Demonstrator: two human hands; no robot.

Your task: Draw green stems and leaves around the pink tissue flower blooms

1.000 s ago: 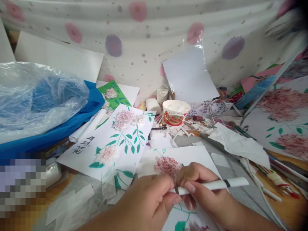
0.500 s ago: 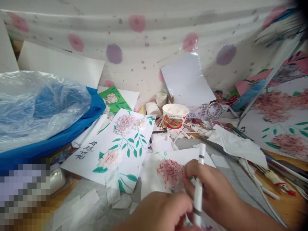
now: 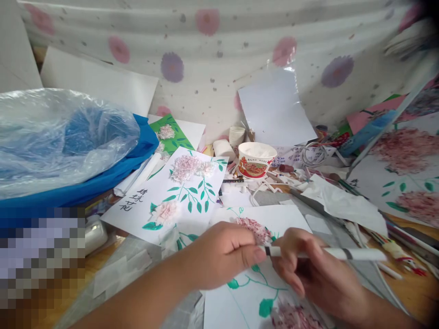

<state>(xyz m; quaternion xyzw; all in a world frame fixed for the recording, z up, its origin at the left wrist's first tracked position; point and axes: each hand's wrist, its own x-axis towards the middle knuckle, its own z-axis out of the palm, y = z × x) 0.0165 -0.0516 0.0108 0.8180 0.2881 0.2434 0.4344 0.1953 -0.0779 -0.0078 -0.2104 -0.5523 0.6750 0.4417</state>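
At the far left a clear plastic bag (image 3: 65, 132) lies heaped over blue cloth (image 3: 137, 155), taking up that whole side. Just right of it a flower card (image 3: 178, 196) with black writing overlaps a green card (image 3: 171, 135) behind it. The left hand (image 3: 222, 256) pinches the near end of a white pen (image 3: 356, 254) between thumb and fingers. The right hand (image 3: 318, 274) is closed around the barrel. The pen lies level above a white sheet (image 3: 247, 301) drawn with green leaves. Behind the hands stand a paper bowl (image 3: 257, 159), a stack of small cups (image 3: 236, 135) and a sleeved white page (image 3: 274, 109). To the right lie crumpled paper (image 3: 343, 203), loose pencils and a large flower picture (image 3: 404, 169). The wooden table (image 3: 413, 294) shows bare only at the near corners. A flowered cloth (image 3: 206, 55) closes off the back. The only free room is just around the hands.
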